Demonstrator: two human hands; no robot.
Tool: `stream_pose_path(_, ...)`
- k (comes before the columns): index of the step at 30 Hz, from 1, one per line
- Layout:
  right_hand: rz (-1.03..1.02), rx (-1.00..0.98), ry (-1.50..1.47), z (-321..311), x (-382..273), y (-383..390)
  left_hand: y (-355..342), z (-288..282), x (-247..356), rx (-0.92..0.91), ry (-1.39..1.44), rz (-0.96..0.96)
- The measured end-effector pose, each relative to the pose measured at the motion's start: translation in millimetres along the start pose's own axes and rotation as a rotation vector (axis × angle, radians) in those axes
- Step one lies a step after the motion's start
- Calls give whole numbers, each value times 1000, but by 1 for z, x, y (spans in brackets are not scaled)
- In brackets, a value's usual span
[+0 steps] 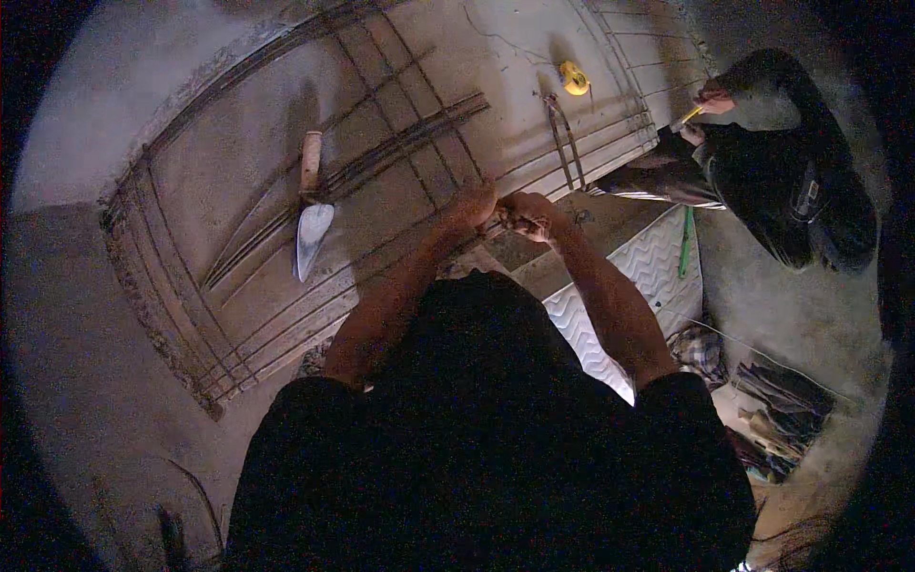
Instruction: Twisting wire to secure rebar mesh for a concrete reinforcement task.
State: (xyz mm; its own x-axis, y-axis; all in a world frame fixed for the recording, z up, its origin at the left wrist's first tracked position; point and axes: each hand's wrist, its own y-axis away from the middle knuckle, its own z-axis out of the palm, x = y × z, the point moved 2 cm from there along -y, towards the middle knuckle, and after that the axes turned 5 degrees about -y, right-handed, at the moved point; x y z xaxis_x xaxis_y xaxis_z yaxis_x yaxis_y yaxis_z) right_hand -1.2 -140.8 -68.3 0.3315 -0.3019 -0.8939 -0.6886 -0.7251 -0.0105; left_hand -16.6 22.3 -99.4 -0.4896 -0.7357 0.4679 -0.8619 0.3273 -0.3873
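Both my hands meet over the near edge of a concrete slab (400, 219) laid with a grid of thin steel rods (381, 153). My left hand (474, 204) is closed at the crossing of the rods. Beside it, my right hand (527, 216) is closed too, its fingers bunched toward the left one. What they pinch is too small and dark to make out. Just beyond my right hand lie long-handled pincers (566, 143). A pointed trowel (314, 238) with a wooden handle rests to the left, near a bundle of loose rods (410, 135).
A yellow tape measure (574, 79) lies at the slab's far side. At the right, another person (777, 162) in dark clothes holds a yellow-handled tool (688, 117). Below the slab's near edge are a white quilted sheet (667, 257), a green strip (686, 243) and a heap of clothes (786, 400).
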Motion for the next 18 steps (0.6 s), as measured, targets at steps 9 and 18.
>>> stream_pose_path(9, 106, -120, 671, -10, -74, -36, -13, -42, 2, -559, 995, -861)
stream_pose_path(18, 275, -316, 702, -7, -67, -47, -5, -25, -9, -628, 1074, -994)
